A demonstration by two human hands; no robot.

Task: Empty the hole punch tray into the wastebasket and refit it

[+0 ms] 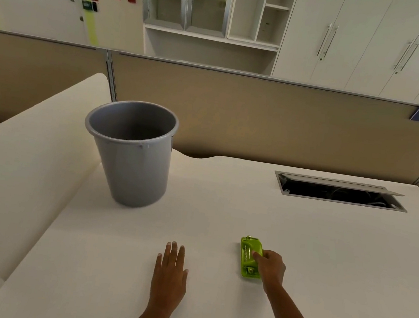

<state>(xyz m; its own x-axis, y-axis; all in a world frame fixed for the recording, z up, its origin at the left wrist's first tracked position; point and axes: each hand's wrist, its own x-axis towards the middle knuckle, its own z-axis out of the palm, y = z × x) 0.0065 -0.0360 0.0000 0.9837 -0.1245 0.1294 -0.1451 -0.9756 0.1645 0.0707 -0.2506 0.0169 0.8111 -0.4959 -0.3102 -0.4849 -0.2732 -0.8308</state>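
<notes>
A bright green hole punch (249,253) lies flat on the cream desk (323,252), near the front and a little right of centre. My right hand (270,268) rests against its right side, fingers curled onto its top. My left hand (169,273) lies flat on the desk, palm down and fingers apart, holding nothing, about a hand's width left of the punch. A grey plastic wastebasket (131,154) stands upright on the desk at the back left, its mouth open. The punch's tray is not visible from here.
An open cable hatch (339,192) is set into the desk at the back right. A tan partition (261,117) runs along the desk's far edge. A cream side panel (32,150) rises to the left of the wastebasket.
</notes>
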